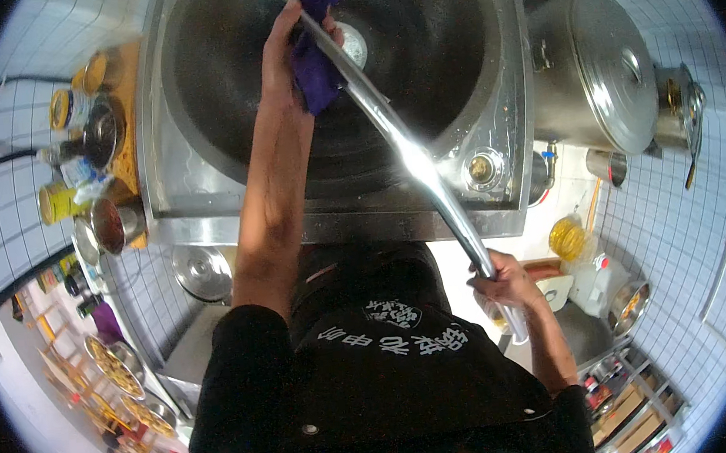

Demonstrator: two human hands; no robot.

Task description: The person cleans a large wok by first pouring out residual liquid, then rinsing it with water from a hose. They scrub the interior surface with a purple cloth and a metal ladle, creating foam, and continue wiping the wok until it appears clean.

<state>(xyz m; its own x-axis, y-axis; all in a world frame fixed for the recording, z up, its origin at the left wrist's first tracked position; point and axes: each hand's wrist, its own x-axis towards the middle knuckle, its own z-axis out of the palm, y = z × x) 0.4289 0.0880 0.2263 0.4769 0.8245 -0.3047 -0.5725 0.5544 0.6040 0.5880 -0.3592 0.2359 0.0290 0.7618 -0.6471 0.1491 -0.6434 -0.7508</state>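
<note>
A long shiny metal pole (442, 199) slants across a large dark wok (215, 116) set in a stainless steel stove (166, 186). My left hand (281, 54) grips the upper part of the pole over the wok, with a purple cloth (318, 83) bunched between palm and metal. Lower down, near the pole's bottom end, my right hand (506, 281) is closed around it, beyond the stove's front edge. The pole's far end leaves the picture at the top. Behind my left fingers shows a bright round spot in the wok; I cannot tell what it is.
A lidded steel stockpot (558, 76) stands right of the stove. A round fitting (483, 169) sits on the stove's right front corner. Bowls and tins line a wooden shelf (128, 118) at left. A plastic jug (595, 286) and a steel bowl (630, 309) are at lower right.
</note>
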